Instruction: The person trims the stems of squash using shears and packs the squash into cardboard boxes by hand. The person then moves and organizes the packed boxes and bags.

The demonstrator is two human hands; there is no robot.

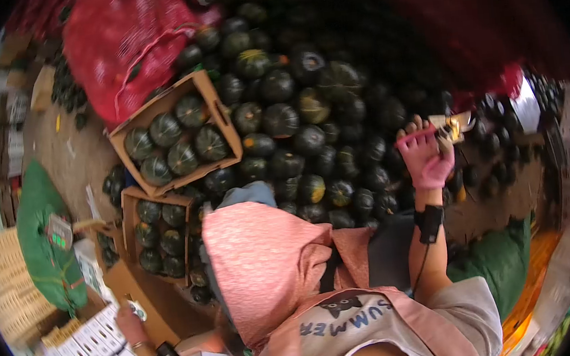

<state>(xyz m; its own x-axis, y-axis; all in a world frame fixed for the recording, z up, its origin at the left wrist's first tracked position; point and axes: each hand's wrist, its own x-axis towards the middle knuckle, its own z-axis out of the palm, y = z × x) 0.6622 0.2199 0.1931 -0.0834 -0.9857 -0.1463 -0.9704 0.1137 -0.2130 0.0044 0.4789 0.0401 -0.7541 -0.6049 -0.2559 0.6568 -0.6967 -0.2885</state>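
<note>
My right hand (428,161), in a pink fingerless glove, reaches out over dark green squashes (281,120). Its palm faces up. A small yellow and white thing (455,127) sits at its thumb and forefinger, seemingly gripped; its kind is unclear. At the lower left, my left hand (130,323) has its fingers bent at the edge of an open cardboard box (149,297), above rows of white boxes (82,355). A small white patch (138,309) shows beside those fingers. Pink apron cloth (266,262) covers my lap.
Two cardboard boxes of squashes, an upper box (228,130) and a lower box (127,227), stand left of the pile. A red mesh sack (121,43) lies behind them. Green sacks lie left (39,229) and right (499,264). A digital display (59,232) glows at left.
</note>
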